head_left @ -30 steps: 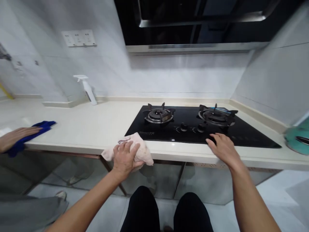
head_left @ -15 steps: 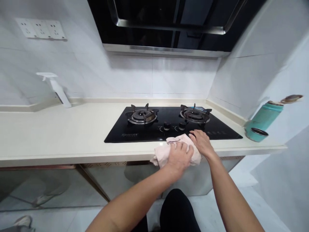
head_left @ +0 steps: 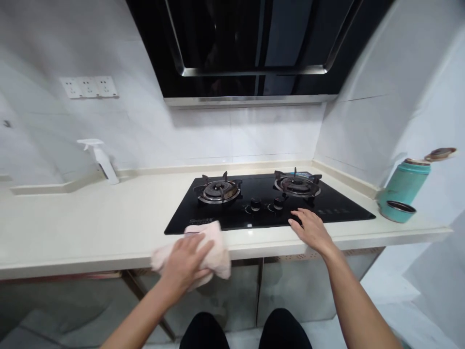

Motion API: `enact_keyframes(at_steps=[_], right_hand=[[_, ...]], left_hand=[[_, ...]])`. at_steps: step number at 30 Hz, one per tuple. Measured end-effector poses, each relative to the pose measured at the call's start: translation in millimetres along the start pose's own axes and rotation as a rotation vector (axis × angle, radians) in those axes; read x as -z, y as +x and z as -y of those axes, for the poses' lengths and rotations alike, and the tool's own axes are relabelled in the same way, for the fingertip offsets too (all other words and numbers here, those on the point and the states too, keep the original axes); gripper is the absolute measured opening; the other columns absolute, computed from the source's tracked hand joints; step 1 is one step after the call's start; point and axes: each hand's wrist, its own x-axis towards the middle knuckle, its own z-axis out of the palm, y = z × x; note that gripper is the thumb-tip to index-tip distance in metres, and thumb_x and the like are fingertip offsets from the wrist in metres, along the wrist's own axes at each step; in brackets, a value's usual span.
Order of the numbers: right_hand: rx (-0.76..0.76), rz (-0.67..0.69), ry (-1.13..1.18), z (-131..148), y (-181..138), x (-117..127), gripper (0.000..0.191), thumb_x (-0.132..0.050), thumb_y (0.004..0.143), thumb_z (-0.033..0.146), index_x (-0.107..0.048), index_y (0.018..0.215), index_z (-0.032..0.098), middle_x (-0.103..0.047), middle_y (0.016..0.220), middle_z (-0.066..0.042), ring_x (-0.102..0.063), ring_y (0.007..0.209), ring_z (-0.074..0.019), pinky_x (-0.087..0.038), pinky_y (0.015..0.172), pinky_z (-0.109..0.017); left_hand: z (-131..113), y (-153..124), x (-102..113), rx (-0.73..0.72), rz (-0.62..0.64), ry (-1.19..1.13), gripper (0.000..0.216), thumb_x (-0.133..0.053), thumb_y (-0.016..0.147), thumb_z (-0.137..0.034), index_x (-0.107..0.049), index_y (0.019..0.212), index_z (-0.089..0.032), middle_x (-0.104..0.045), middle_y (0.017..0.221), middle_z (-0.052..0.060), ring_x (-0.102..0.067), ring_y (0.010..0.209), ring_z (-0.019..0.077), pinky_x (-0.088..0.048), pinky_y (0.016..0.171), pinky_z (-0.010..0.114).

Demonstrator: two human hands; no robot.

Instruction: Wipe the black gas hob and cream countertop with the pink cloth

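My left hand (head_left: 183, 266) presses a folded pale pink cloth (head_left: 218, 254) at the front edge of the worktop, partly overhanging it. My right hand (head_left: 312, 230) lies with spread fingers on the front edge of a black glass gas hob (head_left: 225, 218), touching nothing else. Two cast-iron burners with grates stand on the hob, the left burner (head_left: 218, 191) and the right burner (head_left: 298, 184), with control knobs (head_left: 265, 204) between and below them. The cloth's back corner overlaps the hob's front left corner.
A cream stone worktop (head_left: 83, 228) runs along tiled walls. A white spray bottle (head_left: 101, 161) stands at the back left, and a teal flask (head_left: 403, 186) lies at the right end beside its cup (head_left: 397, 212). A black range hood (head_left: 247, 48) hangs above.
My right hand has left the cloth and now rests on the hob. My left hand has carried the cloth leftward along the edge. The co-worker's hand with the blue cloth has left view.
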Motion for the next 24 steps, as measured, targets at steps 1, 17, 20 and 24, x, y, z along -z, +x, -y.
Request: enact_keyframes(at_steps=[1,17,20,24], right_hand=[[-0.004,-0.003,0.006,1,0,0,0.047,-0.046,0.102,0.045,-0.070,0.130,0.015,-0.063,0.141,-0.018,-0.055,0.135,-0.0328,-0.043,0.115,-0.051],[-0.008,-0.011,-0.012,12,-5,4,0.051,-0.043,0.104,0.047,-0.069,0.132,0.012,-0.061,0.142,-0.020,-0.053,0.136,-0.0350,-0.041,0.116,-0.053],[-0.016,-0.017,-0.011,12,-4,4,0.052,-0.040,0.105,0.048,-0.069,0.131,0.013,-0.062,0.141,-0.019,-0.053,0.136,-0.0344,-0.041,0.116,-0.054],[-0.012,-0.008,0.022,12,-4,3,0.056,-0.037,0.105,0.049,-0.070,0.130,0.011,-0.062,0.141,-0.021,-0.053,0.136,-0.0355,-0.041,0.115,-0.055]], left_hand=[[27,-21,0,0.032,-0.006,0.025,0.063,-0.080,0.080,-0.041,-0.061,0.139,-0.028,-0.061,0.146,0.016,-0.057,0.130,0.0384,-0.048,0.103,0.051],[115,-93,17,0.570,0.097,0.224,0.056,-0.056,0.089,-0.047,-0.065,0.139,-0.024,-0.060,0.147,0.017,-0.052,0.135,0.0402,-0.042,0.107,0.058],[59,-56,12,0.531,0.095,0.226,0.062,-0.069,0.084,-0.051,-0.067,0.138,-0.023,-0.059,0.146,0.019,-0.050,0.134,0.0412,-0.040,0.107,0.057],[-14,0,9,0.422,0.074,0.149,0.066,-0.081,0.077,-0.056,-0.069,0.136,-0.027,-0.060,0.145,0.019,-0.052,0.128,0.0429,-0.042,0.103,0.058]])
